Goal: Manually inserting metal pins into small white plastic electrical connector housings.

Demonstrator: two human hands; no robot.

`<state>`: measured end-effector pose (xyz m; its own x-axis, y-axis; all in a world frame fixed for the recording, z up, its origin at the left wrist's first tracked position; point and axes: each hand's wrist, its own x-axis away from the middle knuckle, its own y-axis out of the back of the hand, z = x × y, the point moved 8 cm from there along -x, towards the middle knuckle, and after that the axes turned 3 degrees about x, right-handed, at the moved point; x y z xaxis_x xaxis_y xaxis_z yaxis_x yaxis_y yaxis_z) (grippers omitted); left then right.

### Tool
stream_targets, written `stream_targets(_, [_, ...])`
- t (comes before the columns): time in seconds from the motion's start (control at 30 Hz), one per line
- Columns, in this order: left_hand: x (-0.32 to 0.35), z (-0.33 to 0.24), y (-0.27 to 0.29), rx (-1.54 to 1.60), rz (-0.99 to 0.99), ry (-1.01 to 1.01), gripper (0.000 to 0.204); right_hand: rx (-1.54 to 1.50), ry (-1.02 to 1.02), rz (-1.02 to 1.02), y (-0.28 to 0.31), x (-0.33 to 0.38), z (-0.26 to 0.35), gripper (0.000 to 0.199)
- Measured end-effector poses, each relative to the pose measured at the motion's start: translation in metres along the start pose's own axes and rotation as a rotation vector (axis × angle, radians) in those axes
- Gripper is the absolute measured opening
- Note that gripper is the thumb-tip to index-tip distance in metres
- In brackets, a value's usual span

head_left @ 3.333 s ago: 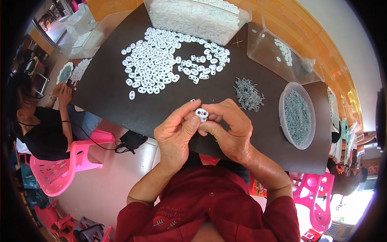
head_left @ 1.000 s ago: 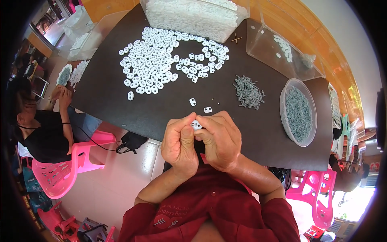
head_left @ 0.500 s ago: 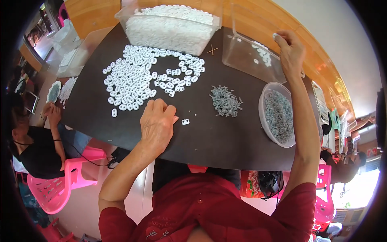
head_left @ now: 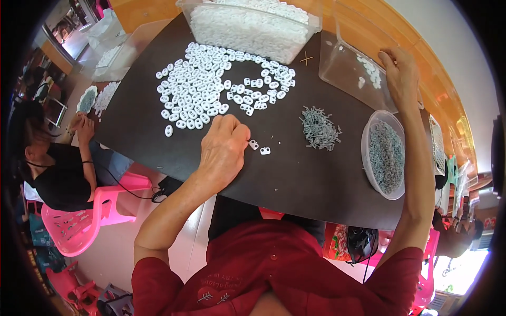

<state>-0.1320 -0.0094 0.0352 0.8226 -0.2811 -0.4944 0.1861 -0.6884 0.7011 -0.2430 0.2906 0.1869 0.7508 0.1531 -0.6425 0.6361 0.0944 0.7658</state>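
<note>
My left hand point(head_left: 224, 145) rests on the dark table point(head_left: 295, 184) with its fingers curled. Its fingertips touch the nearer of two small white plastic pieces point(head_left: 254, 144) that lie side by side; the other piece point(head_left: 265, 151) lies free. My right arm is stretched far out to the right, and my right hand point(head_left: 400, 73) lies palm down on the right rim of a clear plastic box point(head_left: 342, 68) that holds a few white pieces. I see nothing in that hand.
A spread of several white pieces point(head_left: 211, 95) lies beyond my left hand, with a clear bin point(head_left: 253, 26) full of them behind it. There are loose grey screws point(head_left: 319, 129) and a round bowl point(head_left: 385, 155) of screws to the right. Another person point(head_left: 52, 168) sits at the left on a pink chair.
My hands were together at the near edge a second ago. The right hand has since reached out to the clear box, and the left hand has slid closer to the two white pieces.
</note>
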Motion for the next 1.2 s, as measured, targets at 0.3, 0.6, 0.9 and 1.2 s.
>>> stream_targets(0.3, [-0.006,-0.007,-0.01,-0.004,0.04,-0.025,0.02,-0.456,0.405,0.081,-0.002,0.097,0.153,0.011])
stream_targets(0.6, [0.004,-0.014,-0.002,0.075,-0.002,-0.022,0.019,-0.78,0.186,0.322,-0.037,0.13,0.166,0.013])
stream_targets(0.9, [0.011,0.003,0.0,0.731,0.037,0.352,0.014,-1.03,-0.066,0.581,-0.054,0.145,0.195,0.012])
stream_targets(1.2, [0.034,-0.001,-0.02,1.382,-0.227,0.579,0.016,-1.492,-0.648,0.543,-0.051,0.166,0.196,0.014])
